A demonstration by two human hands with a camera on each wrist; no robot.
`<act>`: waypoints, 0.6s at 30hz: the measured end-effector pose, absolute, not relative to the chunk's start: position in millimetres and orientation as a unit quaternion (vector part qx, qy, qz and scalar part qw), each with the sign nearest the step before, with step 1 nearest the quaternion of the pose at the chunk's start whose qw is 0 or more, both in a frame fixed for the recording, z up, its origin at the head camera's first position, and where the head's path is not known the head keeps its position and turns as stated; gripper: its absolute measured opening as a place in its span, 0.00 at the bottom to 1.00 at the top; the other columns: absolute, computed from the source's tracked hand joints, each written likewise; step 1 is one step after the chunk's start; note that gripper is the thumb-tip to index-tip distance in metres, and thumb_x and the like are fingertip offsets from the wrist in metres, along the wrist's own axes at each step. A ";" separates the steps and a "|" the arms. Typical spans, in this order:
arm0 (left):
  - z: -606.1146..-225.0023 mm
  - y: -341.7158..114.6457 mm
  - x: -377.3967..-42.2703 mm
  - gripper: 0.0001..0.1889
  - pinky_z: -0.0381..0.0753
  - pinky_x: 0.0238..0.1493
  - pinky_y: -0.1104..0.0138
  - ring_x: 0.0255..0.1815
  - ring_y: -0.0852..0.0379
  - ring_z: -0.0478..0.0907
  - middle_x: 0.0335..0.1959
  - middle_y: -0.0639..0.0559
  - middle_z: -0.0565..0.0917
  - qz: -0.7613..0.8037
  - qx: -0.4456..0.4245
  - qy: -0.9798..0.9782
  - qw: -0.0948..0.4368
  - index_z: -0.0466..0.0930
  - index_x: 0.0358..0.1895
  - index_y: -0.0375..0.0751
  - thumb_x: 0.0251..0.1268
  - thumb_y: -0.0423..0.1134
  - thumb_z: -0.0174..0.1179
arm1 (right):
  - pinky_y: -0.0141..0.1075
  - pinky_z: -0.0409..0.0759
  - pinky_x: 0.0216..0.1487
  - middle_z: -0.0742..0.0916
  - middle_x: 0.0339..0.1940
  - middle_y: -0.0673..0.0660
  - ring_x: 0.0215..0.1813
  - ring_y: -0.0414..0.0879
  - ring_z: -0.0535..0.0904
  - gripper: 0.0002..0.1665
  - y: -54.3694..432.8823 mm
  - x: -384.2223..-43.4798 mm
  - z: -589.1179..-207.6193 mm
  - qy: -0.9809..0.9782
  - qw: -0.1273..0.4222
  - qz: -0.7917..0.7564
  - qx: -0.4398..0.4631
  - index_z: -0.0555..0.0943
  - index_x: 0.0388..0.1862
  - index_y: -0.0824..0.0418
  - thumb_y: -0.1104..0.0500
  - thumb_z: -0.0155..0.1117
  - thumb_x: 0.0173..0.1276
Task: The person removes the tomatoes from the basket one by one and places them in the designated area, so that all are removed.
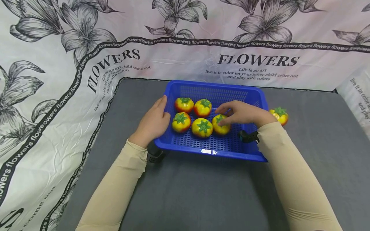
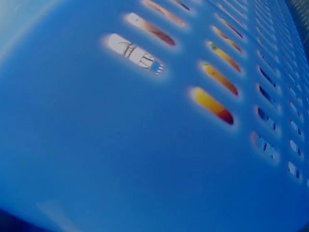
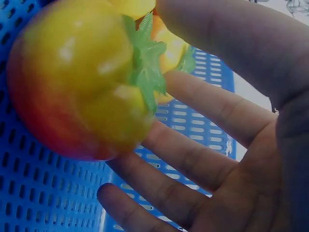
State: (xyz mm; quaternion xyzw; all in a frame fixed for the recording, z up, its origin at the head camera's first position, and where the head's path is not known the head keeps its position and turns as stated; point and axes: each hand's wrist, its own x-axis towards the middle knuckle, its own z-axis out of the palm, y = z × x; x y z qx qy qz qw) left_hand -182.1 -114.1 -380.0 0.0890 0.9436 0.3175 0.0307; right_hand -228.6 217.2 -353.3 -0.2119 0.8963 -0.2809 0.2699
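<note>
A blue perforated basket (image 1: 214,155) holds several yellow-and-red tomatoes with green leafy tops, such as the front-middle tomato (image 1: 202,127). My right hand (image 1: 241,112) reaches in over the right side, its thumb and fingers around the rightmost tomato (image 1: 220,129). Close up in the right wrist view, this tomato (image 3: 72,82) sits against the fingertips (image 3: 152,133). At the basket's left side, my left hand (image 1: 153,123) rests against the rim with its fingers straight. Only the basket wall (image 2: 120,145) fills the left wrist view, with tomato colours showing through its slots.
One more tomato (image 1: 279,116) lies outside the basket on the right, partly behind my right wrist. The grey tabletop (image 1: 202,192) extends around the basket. A white cloth (image 1: 179,64) with printed flowers and lettering rises along the back and left.
</note>
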 end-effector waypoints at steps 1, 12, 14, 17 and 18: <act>-380.0 -114.5 -182.0 0.36 0.58 0.81 0.47 0.84 0.42 0.58 0.85 0.40 0.56 0.318 0.088 0.944 0.031 0.49 0.85 0.36 0.79 0.40 0.47 | 0.61 0.73 0.72 0.83 0.68 0.62 0.70 0.62 0.76 0.34 217.1 -228.9 -354.1 0.897 0.271 -0.278 -0.213 0.80 0.70 0.62 0.49 0.76 0.69; -380.0 -115.1 -183.1 0.36 0.57 0.82 0.47 0.84 0.42 0.58 0.85 0.40 0.57 0.318 0.088 0.943 0.030 0.49 0.85 0.37 0.79 0.41 0.47 | 0.64 0.69 0.73 0.78 0.72 0.66 0.71 0.65 0.73 0.42 218.7 -228.4 -353.7 0.901 0.301 -0.254 -0.184 0.77 0.74 0.56 0.47 0.80 0.63; -380.3 -115.2 -183.1 0.36 0.57 0.82 0.47 0.84 0.42 0.58 0.85 0.40 0.57 0.317 0.088 0.944 0.031 0.49 0.85 0.37 0.79 0.41 0.46 | 0.65 0.69 0.73 0.77 0.73 0.67 0.72 0.65 0.72 0.43 219.2 -228.7 -354.2 0.900 0.305 -0.252 -0.182 0.77 0.74 0.56 0.46 0.80 0.63; -380.4 -115.3 -183.4 0.36 0.57 0.82 0.47 0.84 0.42 0.58 0.85 0.41 0.56 0.316 0.088 0.944 0.032 0.49 0.85 0.37 0.79 0.41 0.46 | 0.65 0.69 0.73 0.77 0.73 0.67 0.72 0.66 0.72 0.43 219.7 -229.7 -354.4 0.899 0.311 -0.253 -0.174 0.77 0.74 0.56 0.45 0.80 0.63; -380.4 -115.4 -183.4 0.36 0.57 0.82 0.47 0.84 0.42 0.57 0.85 0.41 0.56 0.316 0.088 0.944 0.032 0.49 0.85 0.37 0.79 0.41 0.46 | 0.65 0.69 0.73 0.77 0.73 0.67 0.72 0.66 0.72 0.44 219.4 -229.9 -354.2 0.899 0.312 -0.254 -0.173 0.77 0.74 0.56 0.45 0.80 0.63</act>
